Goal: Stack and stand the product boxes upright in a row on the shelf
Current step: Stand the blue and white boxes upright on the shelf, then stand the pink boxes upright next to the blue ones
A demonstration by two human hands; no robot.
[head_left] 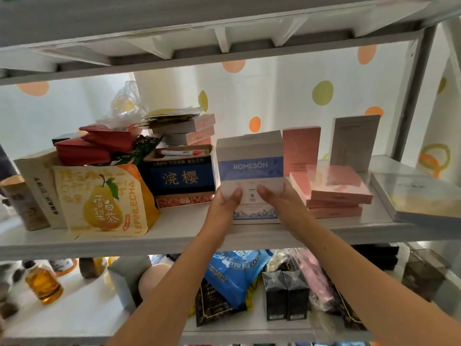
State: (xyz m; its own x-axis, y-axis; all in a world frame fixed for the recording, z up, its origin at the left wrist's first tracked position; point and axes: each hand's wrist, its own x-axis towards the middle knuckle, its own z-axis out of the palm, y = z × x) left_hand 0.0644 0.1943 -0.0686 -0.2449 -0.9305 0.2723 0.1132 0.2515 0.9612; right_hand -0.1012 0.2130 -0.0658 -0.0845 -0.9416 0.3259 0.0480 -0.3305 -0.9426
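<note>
On the middle shelf (189,236), dead centre of view, a white-and-blue ROMESON box (250,168) stands upright, tilted slightly back, atop a second box of the same print (254,216) lying flat on the shelf board. Left hand (224,204) grips the upright box at its 7 o'clock corner, thumb pressed on the front face; right hand (279,199) clamps the 5 o'clock corner the same way. Both grips pressed tight on the box, fingers behind it hidden. At 3 o'clock from it, a stack of flat pink boxes (334,196), touching or just beside the right hand; behind these, a tall pink box (300,148) and a grey box (354,141) stand upright. At 9 o'clock, a dark blue carton (182,177), then a yellow pear-tea pouch (104,198).
</note>
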